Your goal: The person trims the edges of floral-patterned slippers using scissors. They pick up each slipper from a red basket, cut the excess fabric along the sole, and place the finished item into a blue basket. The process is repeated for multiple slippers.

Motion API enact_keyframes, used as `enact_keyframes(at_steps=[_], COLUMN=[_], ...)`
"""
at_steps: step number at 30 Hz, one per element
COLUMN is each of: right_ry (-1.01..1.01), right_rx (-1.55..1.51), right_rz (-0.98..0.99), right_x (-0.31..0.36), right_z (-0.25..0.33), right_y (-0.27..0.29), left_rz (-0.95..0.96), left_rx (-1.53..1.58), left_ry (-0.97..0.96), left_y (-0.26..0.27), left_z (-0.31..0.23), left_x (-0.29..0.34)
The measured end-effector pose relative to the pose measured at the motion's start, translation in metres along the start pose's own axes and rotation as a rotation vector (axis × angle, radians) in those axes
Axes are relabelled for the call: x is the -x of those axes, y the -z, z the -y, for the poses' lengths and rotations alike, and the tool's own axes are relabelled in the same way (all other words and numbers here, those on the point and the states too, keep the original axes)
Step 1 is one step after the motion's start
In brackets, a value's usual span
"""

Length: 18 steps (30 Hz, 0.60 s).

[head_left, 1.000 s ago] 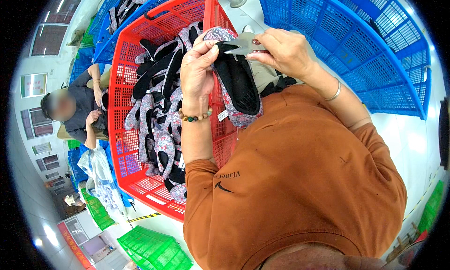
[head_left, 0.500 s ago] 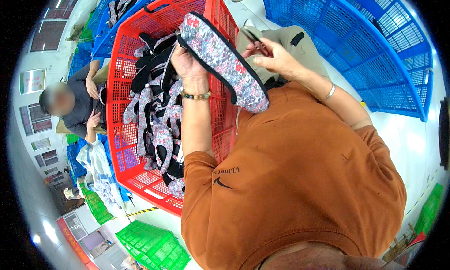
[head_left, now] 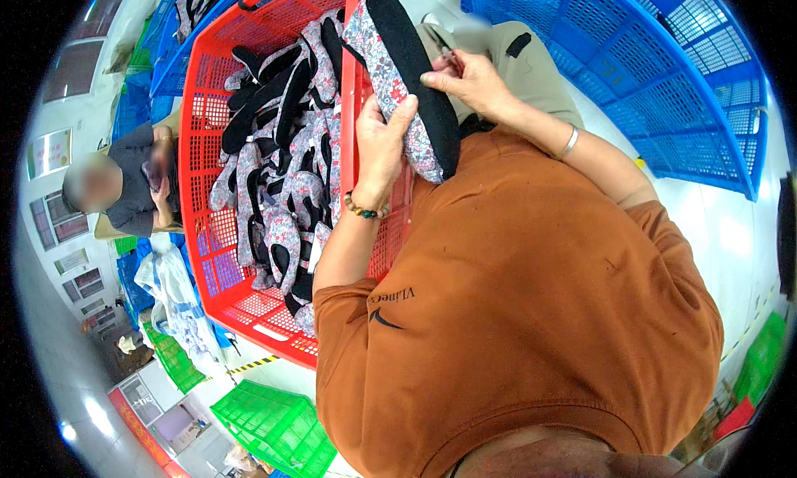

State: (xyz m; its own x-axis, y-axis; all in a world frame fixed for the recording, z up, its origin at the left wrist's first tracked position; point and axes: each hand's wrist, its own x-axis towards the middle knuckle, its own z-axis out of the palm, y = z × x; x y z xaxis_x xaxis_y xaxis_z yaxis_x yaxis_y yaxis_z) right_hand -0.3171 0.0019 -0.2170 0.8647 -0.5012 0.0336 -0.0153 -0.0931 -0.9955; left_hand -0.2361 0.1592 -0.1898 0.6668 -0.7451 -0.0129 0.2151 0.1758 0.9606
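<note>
A floral slipper (head_left: pixel 408 58) with a black sole is held up in front of my body, over the right edge of the red basket. My left hand (head_left: pixel 386 142) grips its floral side, thumb pressed on the fabric. My right hand (head_left: pixel 477 88) is closed on a small dark metal tool, which looks like thread snips (head_left: pixel 447 54); its thumb and fingertips reach the edge of the black sole. The tool's tips are partly hidden. Many similar slippers (head_left: pixel 282 229) lie heaped in the red basket (head_left: pixel 207 146) to my left.
Large blue crates (head_left: pixel 614 79) stand at the right. At the far left a seated person (head_left: pixel 137 179) handles a dark item. A white sack (head_left: pixel 170 283) lies below that person, and green crates (head_left: pixel 274 424) stand on the floor nearer me.
The slipper has been turned from its floral side to show its black sole and stands more upright. My left hand has shifted lower and right along it; my right thumb now reaches the sole.
</note>
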Motion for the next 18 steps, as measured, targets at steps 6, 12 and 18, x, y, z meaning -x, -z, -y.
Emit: enact_keyframes(at_steps=[6, 12, 18], right_ry=[0.225, 0.596, 0.2], right_rx=[-0.049, 0.311, -0.178], right_rz=[-0.113, 0.092, 0.355], right_x=[0.002, 0.019, 0.023], right_z=[0.0, 0.038, 0.037], right_y=[0.012, 0.002, 0.01], left_rz=[0.109, 0.121, 0.071], left_rx=[0.269, 0.299, 0.314], left_ry=[0.021, 0.03, 0.004], left_y=[0.012, 0.013, 0.013], left_z=[-0.003, -0.001, -0.003], left_x=[-0.005, -0.005, -0.007])
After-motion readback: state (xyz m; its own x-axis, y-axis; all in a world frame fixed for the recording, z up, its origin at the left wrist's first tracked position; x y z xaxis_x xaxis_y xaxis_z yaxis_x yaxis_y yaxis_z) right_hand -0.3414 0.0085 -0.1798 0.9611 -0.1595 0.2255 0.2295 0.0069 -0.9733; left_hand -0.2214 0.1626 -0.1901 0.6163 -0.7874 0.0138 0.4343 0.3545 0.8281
